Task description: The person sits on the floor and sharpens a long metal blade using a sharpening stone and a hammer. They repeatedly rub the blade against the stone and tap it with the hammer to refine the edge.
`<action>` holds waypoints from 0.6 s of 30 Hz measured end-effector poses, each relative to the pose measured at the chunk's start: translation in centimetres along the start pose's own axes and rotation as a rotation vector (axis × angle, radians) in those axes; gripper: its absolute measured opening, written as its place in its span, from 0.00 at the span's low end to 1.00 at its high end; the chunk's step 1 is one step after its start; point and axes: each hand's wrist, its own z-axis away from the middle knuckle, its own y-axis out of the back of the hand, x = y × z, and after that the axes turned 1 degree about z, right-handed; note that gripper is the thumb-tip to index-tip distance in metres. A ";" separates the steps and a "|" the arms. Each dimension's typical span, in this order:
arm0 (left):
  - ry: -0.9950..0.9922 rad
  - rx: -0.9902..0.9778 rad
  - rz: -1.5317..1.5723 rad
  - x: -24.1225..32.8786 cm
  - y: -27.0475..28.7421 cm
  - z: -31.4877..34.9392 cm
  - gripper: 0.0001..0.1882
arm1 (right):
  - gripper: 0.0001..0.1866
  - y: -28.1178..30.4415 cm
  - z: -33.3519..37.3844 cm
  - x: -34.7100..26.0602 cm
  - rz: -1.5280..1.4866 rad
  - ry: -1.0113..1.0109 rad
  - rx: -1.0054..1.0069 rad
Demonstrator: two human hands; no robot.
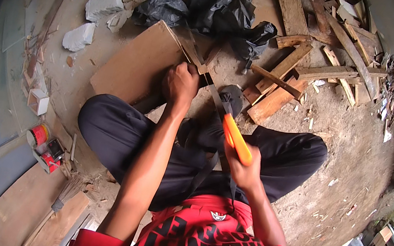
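Note:
My right hand (244, 169) is closed round the orange handle of a handsaw (239, 140). The saw's blade slants away up and left, meeting the end of a narrow wooden strip (196, 62). Just beside that spot, my left hand (182, 83) is a fist gripping the strip. A brown plywood board (136, 62) lies tilted to the left of this hand, its far edge running toward the strip. What lies directly under the left fist is hidden. My crossed legs in dark trousers frame the work, and one dark shoe (232, 97) shows near the blade.
Black plastic bags (223, 6) lie ahead. Scrap timber (278, 92) is heaped at the far right. White broken blocks (105, 1) sit far left. Paint tins (38, 135), a small white box (38, 102) and a twig broom (67, 192) are at my left.

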 end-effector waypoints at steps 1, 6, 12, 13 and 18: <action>-0.005 -0.014 -0.003 0.0 0.0 0.5 0.16 | 0.06 1.3 2.5 -0.1 0.016 -0.059 -0.031; -0.113 0.018 0.001 0.4 0.7 0.5 0.14 | 0.03 3.7 4.2 0.7 0.011 -0.070 -0.134; -0.110 -0.066 -0.027 -0.4 0.5 -0.9 0.16 | 0.12 -2.1 -7.1 2.0 -0.229 -0.091 0.005; -0.104 -0.039 -0.005 -1.0 0.1 0.1 0.16 | 0.13 -2.2 -5.4 3.0 -0.203 -0.105 -0.020; -0.039 -0.017 0.018 -0.2 0.5 -0.3 0.18 | 0.05 2.0 3.0 0.5 0.023 -0.030 -0.080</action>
